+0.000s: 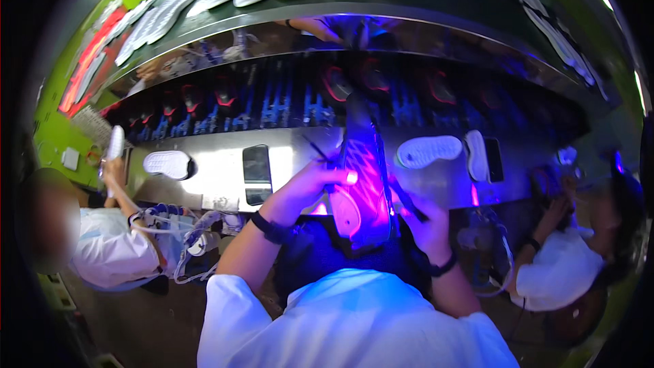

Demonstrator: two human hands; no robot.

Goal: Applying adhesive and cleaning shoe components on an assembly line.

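In front of me a dark shoe upper (pixel 368 177), glowing pink and violet under ultraviolet light, stands with one end toward my lap. My left hand (pixel 310 187) is closed on its left side, thumb laid across it. A thin dark stick (pixel 315 148) juts up beside those fingers; whether they hold it is unclear. My right hand (pixel 428 225) is closed round a dark slim tool (pixel 407 199), its tip near the upper's right edge; the tool's kind cannot be made out. A pale rounded panel (pixel 347 215) shows low on the upper's left side.
White soles (pixel 429 150) lie on the metal bench (pixel 306 140), with a dark phone-like slab (pixel 257 165) to the left. Behind runs a rack of dark red-edged shoes (pixel 225 92), below a green belt (pixel 443 3) carrying several soles. Co-workers sit left (pixel 122 242) and right (pixel 562 266).
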